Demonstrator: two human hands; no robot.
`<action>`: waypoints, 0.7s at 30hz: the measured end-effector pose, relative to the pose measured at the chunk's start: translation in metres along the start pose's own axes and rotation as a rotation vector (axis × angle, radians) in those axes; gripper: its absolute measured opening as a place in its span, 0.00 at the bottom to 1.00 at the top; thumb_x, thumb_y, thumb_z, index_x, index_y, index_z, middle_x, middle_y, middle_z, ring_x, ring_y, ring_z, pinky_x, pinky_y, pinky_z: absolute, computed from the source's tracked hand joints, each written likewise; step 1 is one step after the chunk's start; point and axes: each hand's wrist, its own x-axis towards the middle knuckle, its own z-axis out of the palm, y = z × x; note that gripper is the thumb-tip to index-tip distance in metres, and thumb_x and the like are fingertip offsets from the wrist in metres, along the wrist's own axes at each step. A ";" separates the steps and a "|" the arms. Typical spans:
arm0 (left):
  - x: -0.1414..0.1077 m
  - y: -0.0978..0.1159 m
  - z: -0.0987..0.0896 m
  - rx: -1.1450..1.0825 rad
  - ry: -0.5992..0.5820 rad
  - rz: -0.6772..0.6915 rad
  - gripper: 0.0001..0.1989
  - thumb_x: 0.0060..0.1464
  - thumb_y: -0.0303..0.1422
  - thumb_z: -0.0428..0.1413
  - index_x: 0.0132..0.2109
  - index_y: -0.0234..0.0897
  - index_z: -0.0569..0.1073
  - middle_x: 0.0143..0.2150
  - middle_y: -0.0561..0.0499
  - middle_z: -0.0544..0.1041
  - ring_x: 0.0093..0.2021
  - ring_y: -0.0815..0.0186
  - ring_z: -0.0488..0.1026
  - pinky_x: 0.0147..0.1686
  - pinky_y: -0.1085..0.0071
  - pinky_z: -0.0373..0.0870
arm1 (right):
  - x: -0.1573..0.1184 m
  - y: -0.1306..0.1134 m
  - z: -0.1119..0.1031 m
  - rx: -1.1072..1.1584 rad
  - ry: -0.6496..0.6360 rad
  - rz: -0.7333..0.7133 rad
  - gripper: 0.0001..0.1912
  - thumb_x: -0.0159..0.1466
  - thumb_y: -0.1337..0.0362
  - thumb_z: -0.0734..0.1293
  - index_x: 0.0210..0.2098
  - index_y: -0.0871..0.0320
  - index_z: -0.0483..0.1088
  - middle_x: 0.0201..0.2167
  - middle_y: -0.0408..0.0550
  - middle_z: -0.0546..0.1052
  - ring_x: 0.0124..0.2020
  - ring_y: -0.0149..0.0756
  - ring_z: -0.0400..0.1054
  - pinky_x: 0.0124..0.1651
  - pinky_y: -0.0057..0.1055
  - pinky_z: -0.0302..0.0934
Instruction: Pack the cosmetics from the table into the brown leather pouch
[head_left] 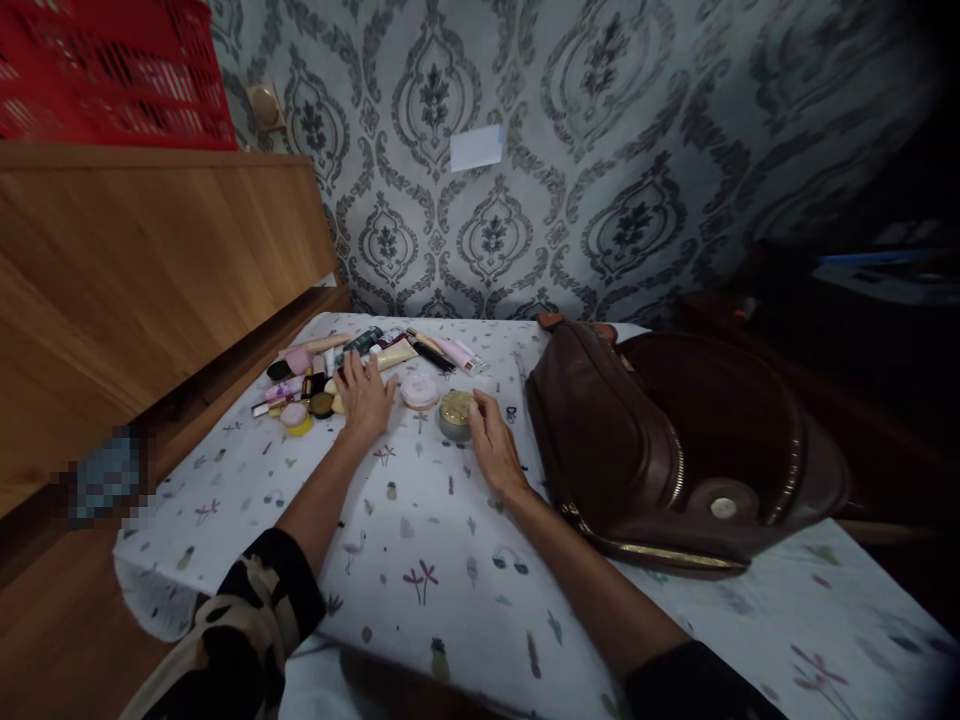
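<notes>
My left hand (365,398) rests with spread fingers at the right edge of a pile of cosmetics, covering some of them. Beside it sits a round pale pink compact (420,391). My right hand (495,440) touches the right side of a round gold-lidded jar (456,414), fingers partly curled along it. The pile holds a yellow-based jar with a pink lid (295,419), a small dark round pot (322,404), a cream tube (395,354), a black tube (433,356) and a pink tube (462,355).
A large brown leather bag (637,440) lies on the right of the patterned tablecloth (420,530). Wooden furniture (165,250) with a red basket (112,75) on top stands at the left. Patterned wallpaper covers the wall behind.
</notes>
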 end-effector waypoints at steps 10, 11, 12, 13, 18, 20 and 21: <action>0.006 -0.009 -0.017 0.116 -0.068 -0.065 0.25 0.66 0.43 0.44 0.60 0.30 0.66 0.57 0.30 0.72 0.59 0.42 0.67 0.59 0.42 0.58 | 0.000 -0.004 -0.002 -0.032 -0.011 0.008 0.31 0.70 0.44 0.53 0.59 0.60 0.65 0.58 0.61 0.72 0.59 0.49 0.66 0.63 0.48 0.58; 0.006 -0.008 -0.020 0.114 -0.052 -0.059 0.24 0.66 0.43 0.44 0.58 0.31 0.68 0.55 0.32 0.73 0.57 0.43 0.68 0.58 0.43 0.59 | 0.000 -0.004 -0.002 -0.035 -0.006 0.010 0.31 0.70 0.44 0.53 0.58 0.60 0.65 0.58 0.61 0.72 0.59 0.49 0.66 0.63 0.48 0.58; 0.006 -0.007 -0.022 0.112 -0.037 -0.054 0.23 0.66 0.43 0.43 0.57 0.32 0.68 0.53 0.33 0.74 0.56 0.43 0.68 0.56 0.44 0.61 | 0.000 -0.005 -0.001 -0.036 -0.001 0.012 0.31 0.70 0.44 0.53 0.58 0.60 0.65 0.58 0.61 0.72 0.59 0.49 0.66 0.63 0.48 0.58; 0.007 -0.006 -0.023 0.112 -0.022 -0.051 0.22 0.66 0.43 0.43 0.56 0.32 0.69 0.53 0.34 0.74 0.56 0.43 0.68 0.56 0.45 0.61 | 0.000 -0.005 -0.001 -0.035 0.005 0.010 0.31 0.70 0.44 0.53 0.58 0.60 0.65 0.57 0.60 0.72 0.59 0.49 0.66 0.63 0.48 0.58; 0.003 -0.004 -0.018 0.051 -0.055 -0.021 0.21 0.66 0.43 0.45 0.55 0.32 0.69 0.53 0.32 0.73 0.56 0.42 0.68 0.58 0.42 0.57 | 0.000 -0.005 0.000 -0.022 0.014 -0.006 0.29 0.69 0.44 0.53 0.57 0.59 0.65 0.56 0.60 0.73 0.58 0.48 0.67 0.62 0.47 0.59; -0.001 -0.001 -0.013 -0.009 -0.112 0.023 0.20 0.66 0.42 0.45 0.56 0.32 0.68 0.50 0.34 0.75 0.54 0.44 0.70 0.57 0.44 0.60 | 0.000 -0.005 0.000 -0.021 0.014 -0.001 0.30 0.69 0.44 0.53 0.57 0.60 0.65 0.56 0.60 0.73 0.58 0.48 0.67 0.62 0.47 0.59; -0.003 0.001 -0.011 -0.039 -0.131 0.051 0.20 0.67 0.41 0.45 0.56 0.32 0.68 0.49 0.35 0.76 0.53 0.46 0.71 0.56 0.47 0.63 | 0.000 -0.005 0.000 -0.020 0.012 0.002 0.30 0.69 0.44 0.53 0.57 0.60 0.65 0.56 0.60 0.73 0.58 0.48 0.67 0.62 0.48 0.59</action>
